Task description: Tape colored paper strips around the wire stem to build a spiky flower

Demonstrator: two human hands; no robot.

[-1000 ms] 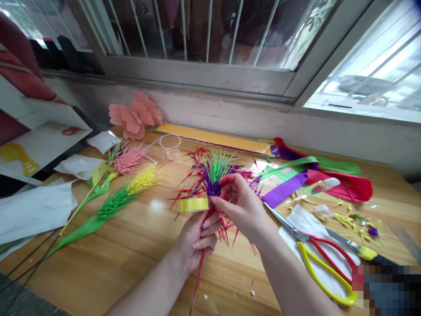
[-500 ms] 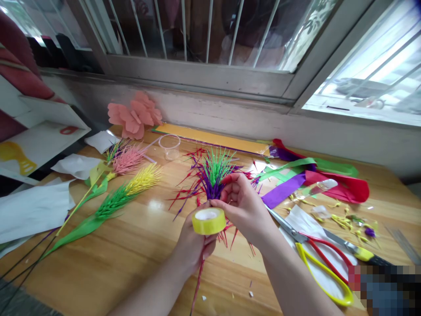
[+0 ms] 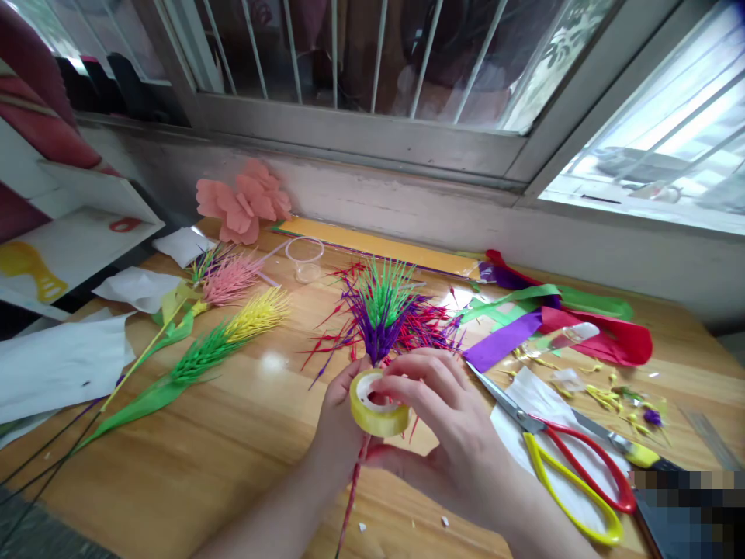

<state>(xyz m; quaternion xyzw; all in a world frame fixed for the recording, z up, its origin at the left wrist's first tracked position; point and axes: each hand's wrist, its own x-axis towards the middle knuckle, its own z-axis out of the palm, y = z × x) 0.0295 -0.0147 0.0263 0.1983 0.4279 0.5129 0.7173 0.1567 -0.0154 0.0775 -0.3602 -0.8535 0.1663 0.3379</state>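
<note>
My left hand [image 3: 336, 419] is wrapped round the stem [image 3: 351, 497] of a paper wheat ear [image 3: 381, 307], green at the tip and purple lower down. A roll of yellowish clear tape [image 3: 378, 421] sits in front of that hand, just under the purple part. My right hand [image 3: 457, 439] grips the roll, fingertips at its core and the thumb lower down near the stem. The tape hides part of the left fingers. Behind the ear, red and purple paper spikelets [image 3: 431, 322] lie spread on the table.
Scissors [image 3: 529, 423] with red and yellow handles and a utility knife [image 3: 628, 446] lie at right, near purple, green and red paper strips [image 3: 599, 334]. Finished green-yellow [image 3: 209, 349] and pink [image 3: 233, 279] ears lie at left. A clear cup [image 3: 306, 260] stands behind.
My right hand has moved down from the purple base of the ear to the tape roll, its fingers now at the core. The roll has tilted and shifted slightly right and down.
</note>
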